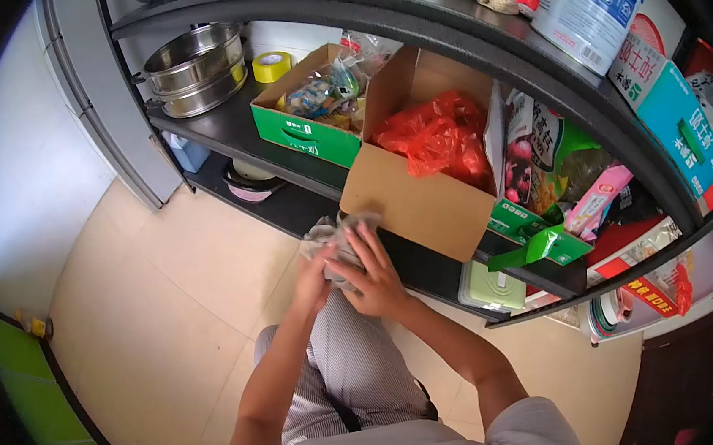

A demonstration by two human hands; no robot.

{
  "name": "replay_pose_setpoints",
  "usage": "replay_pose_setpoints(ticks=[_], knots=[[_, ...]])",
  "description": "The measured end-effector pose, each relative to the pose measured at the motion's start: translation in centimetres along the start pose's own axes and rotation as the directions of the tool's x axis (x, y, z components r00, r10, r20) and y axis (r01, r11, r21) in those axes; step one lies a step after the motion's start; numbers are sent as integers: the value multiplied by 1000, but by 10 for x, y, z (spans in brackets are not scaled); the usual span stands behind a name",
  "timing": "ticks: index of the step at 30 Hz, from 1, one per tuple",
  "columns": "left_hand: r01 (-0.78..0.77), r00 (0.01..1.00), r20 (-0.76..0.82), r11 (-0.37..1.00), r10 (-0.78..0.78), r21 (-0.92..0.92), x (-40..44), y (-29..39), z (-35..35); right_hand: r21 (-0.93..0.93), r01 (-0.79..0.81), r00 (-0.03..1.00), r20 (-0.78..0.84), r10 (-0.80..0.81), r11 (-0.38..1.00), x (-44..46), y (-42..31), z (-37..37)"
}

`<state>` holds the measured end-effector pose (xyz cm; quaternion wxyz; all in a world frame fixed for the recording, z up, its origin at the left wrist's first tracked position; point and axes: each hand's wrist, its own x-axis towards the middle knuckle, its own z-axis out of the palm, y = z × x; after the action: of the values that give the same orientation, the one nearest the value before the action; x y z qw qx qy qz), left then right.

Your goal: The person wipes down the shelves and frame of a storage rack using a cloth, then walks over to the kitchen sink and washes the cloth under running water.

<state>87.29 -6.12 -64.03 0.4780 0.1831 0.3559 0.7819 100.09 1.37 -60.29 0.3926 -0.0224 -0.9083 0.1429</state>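
Note:
Both hands are together above my knees, around a crumpled greyish, thin bundle [324, 235] that looks like a plastic bag or a cloth. My left hand [312, 279] is closed on its near left side. My right hand [369, 268] presses on it from the right, its fingers bent over the top. Part of the bundle is hidden under the fingers. Just beyond the hands is an open cardboard box [423, 208] with its flap folded down toward me. Red plastic bags [442, 134] lie inside the box.
A black shelf rack [226, 136] curves across the front. It holds a steel steamer pot [194, 67], yellow tape [272, 66], a green box [303, 142] of packets, and snack bags [536, 147]. A white-and-blue can [588, 11] stands on the upper shelf. A light green container [493, 285] sits low down.

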Motion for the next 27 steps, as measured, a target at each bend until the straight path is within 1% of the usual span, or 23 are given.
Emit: replay_pose_setpoints(ticks=[1, 2, 3, 5, 6, 9, 10, 13, 14, 17, 18, 19, 21, 22, 23, 24, 26, 27], knots=[[-28, 1000, 14, 990, 26, 138, 11, 5, 4, -62, -14, 999, 49, 17, 998, -15, 5, -1], [-49, 999, 20, 991, 47, 121, 23, 11, 14, -127, -26, 995, 97, 39, 992, -32, 13, -1], [-75, 996, -30, 980, 82, 186, 36, 10, 13, -193, -38, 987, 146, 67, 980, -43, 19, 0], [-104, 981, -126, 943, 150, 315, 62, -6, -3, -159, -53, 937, 334, 104, 986, -53, 27, 3], [-168, 957, -176, 935, 230, 313, 69, -7, -7, -142, -65, 899, 421, 120, 988, -57, 30, 7], [-347, 831, -351, 895, 431, 280, 78, -12, -16, -88, 11, 891, 454, 30, 996, -58, 33, 23], [-454, 778, -331, 842, 534, 290, 87, -10, -21, -111, 1, 916, 399, 44, 994, -52, 33, 27], [-483, 683, -359, 762, 636, 431, 103, -3, -36, -58, -141, 931, 331, 152, 988, -19, 37, 33], [-496, 632, -322, 687, 705, 532, 112, 2, -40, -98, -105, 945, 299, 130, 990, -11, 43, 39], [-424, 691, -291, 697, 662, 579, 133, 15, -43, -19, -89, 980, 178, 91, 996, 13, 52, 52], [-429, 662, -205, 588, 721, 685, 134, 27, -23, -13, -94, 985, 142, 95, 995, 15, 54, 58], [-371, 697, -71, 443, 714, 816, 146, 12, -41, -4, -95, 990, 109, 95, 995, 18, 56, 65], [-418, 776, -17, 534, 630, 735, 162, -19, -67, 19, -111, 992, 64, 110, 994, 26, 61, 73], [-428, 811, 11, 581, 584, 692, 166, -22, -67, 34, -131, 990, 52, 130, 991, 32, 63, 75], [-444, 782, 77, 467, 618, 765, 167, -24, -69, 51, -153, 988, 40, 151, 987, 38, 65, 76], [-453, 753, 147, 344, 641, 822, 163, -16, -58, -14, -115, 993, 39, 115, 993, 43, 69, 75], [-456, 692, 298, 79, 658, 886, 158, 4, -40, 9, -147, 989, 35, 147, 989, 51, 77, 78], [-448, 697, 310, 55, 647, 892, 158, 14, -38, 19, -162, 986, 30, 162, 987, 57, 80, 78]])
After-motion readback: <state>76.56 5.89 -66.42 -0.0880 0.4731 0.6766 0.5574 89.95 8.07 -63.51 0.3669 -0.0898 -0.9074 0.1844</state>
